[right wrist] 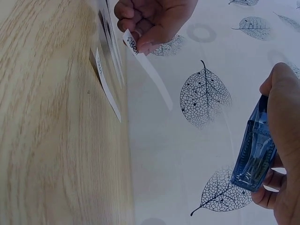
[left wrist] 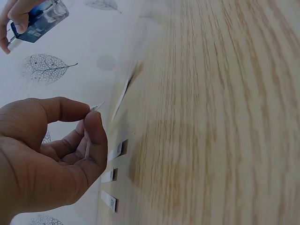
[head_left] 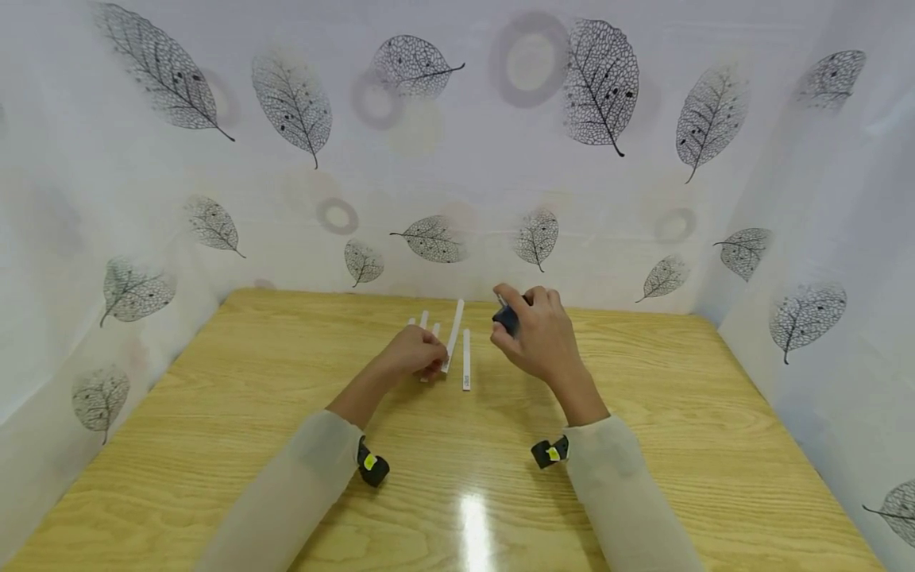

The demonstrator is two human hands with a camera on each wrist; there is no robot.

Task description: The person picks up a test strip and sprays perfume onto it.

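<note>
My left hand [head_left: 413, 349] pinches a white paper test strip [head_left: 454, 330] between thumb and forefinger, near its lettered end. In the right wrist view this strip [right wrist: 152, 75] angles away from the fingertips, raised off the table. My right hand [head_left: 542, 338] grips a small blue see-through perfume bottle [right wrist: 255, 150], its fingers wrapped round the sides and a finger at the top. The bottle is held up in the air, to the right of the strip. Another strip [head_left: 467, 361] lies on the table between the hands. Several more strips [left wrist: 110, 199] lie by the left hand, partly hidden by it.
The wood-grain table [head_left: 643, 445] ends against a pale curtain [head_left: 472, 175] printed with dark leaves, which also hangs at both sides. Each wrist wears a black strap-on camera [head_left: 373, 469]. Light glares off the front of the table.
</note>
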